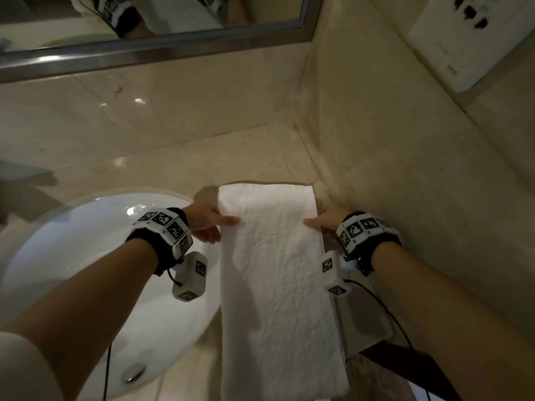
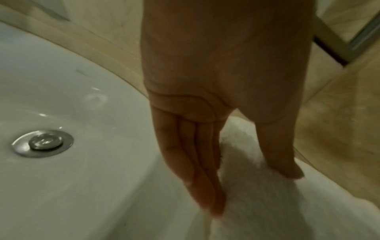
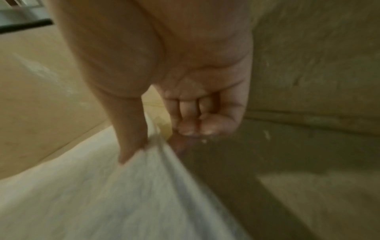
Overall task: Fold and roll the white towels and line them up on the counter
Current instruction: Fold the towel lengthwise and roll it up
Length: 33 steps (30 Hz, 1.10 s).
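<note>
A white towel, folded into one long strip, lies on the beige counter between the sink and the right wall, running from near me to the far side. My left hand pinches its left edge near the far end. In the left wrist view the thumb lies on top of the towel and the straight fingers go under its edge. My right hand pinches the right edge opposite. There the thumb presses on the towel, with the other fingers curled beside it.
A white oval sink with a metal drain sits just left of the towel. A stone wall with a socket plate stands close on the right. A mirror frame runs along the back. A pale flat rectangular object lies by the towel's right edge.
</note>
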Tool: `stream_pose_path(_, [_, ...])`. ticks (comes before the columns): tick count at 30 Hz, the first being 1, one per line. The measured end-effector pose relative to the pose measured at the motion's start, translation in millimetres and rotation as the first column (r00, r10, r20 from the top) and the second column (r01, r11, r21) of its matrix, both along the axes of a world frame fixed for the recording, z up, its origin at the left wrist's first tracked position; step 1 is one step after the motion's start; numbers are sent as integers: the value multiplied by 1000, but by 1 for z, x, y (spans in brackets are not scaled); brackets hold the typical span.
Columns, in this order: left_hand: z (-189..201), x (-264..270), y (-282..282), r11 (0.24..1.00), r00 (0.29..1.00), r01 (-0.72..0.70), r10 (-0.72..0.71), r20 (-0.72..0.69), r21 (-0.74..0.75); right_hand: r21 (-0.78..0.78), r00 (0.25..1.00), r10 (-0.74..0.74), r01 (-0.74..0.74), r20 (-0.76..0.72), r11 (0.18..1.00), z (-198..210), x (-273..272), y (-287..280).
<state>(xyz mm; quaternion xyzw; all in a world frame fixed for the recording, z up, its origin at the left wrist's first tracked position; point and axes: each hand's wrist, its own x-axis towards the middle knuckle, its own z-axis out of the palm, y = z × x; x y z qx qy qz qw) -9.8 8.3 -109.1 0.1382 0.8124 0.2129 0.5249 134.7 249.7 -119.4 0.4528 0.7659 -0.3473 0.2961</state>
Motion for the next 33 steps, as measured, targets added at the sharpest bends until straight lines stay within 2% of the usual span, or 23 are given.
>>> stream_pose_path(2, [-3, 1, -1, 1000, 1000, 25, -25, 10, -15, -35, 994, 67, -64, 84, 997, 10, 0, 2])
stream_pose_path(4, [-7, -1, 0, 1000, 999, -3, 5, -45, 26, -35, 988, 104, -101, 114, 994, 11, -1, 3])
stream_pose_path(6, [-9, -5, 3, 996, 992, -55, 63, -107, 75, 30, 989, 121, -123, 80, 992, 10, -6, -3])
stream_pose_path(8, [-9, -8, 5, 991, 985, -89, 102, -142, 96, 102, 997, 72, -74, 29, 992, 8, -15, -5])
stream_pose_path(10, [-11, -13, 8, 976, 959, -173, 198, -202, 134, 153, 998, 38, -29, -55, 988, 7, -27, -5])
stream_pose_path(12, [-13, -22, 11, 931, 900, -300, 349, -261, 209, 161, 985, -18, 47, -174, 986, 7, -43, -2])
stream_pose_path(15, [-14, -36, 14, 863, 786, -447, 504, -357, 235, 5, 913, -192, 207, -361, 978, 4, -63, -1])
stream_pose_path(17, [-12, -39, 14, 834, 733, -491, 551, -397, 251, -10, 859, -231, 255, -457, 967, 6, -69, -7])
stream_pose_path(20, [-11, -33, 13, 851, 767, -436, 522, -374, 294, 45, 813, -135, 194, -567, 980, 7, -64, -14])
stream_pose_path(22, [-9, -25, 11, 874, 791, -385, 478, -382, 296, 21, 795, -73, 108, -602, 994, 10, -54, -19])
stream_pose_path(25, [-3, -18, 13, 916, 773, -287, 395, -497, 282, 64, 780, 31, 12, -626, 998, 16, -41, -29])
stream_pose_path(30, [13, 24, 9, 965, 754, 26, 151, -639, 259, 117, 802, 183, -141, -569, 983, 20, -8, -39])
stream_pose_path(33, [14, 65, 1, 958, 770, 200, -24, -638, 206, 93, 811, 213, -194, -545, 977, 18, 17, -48])
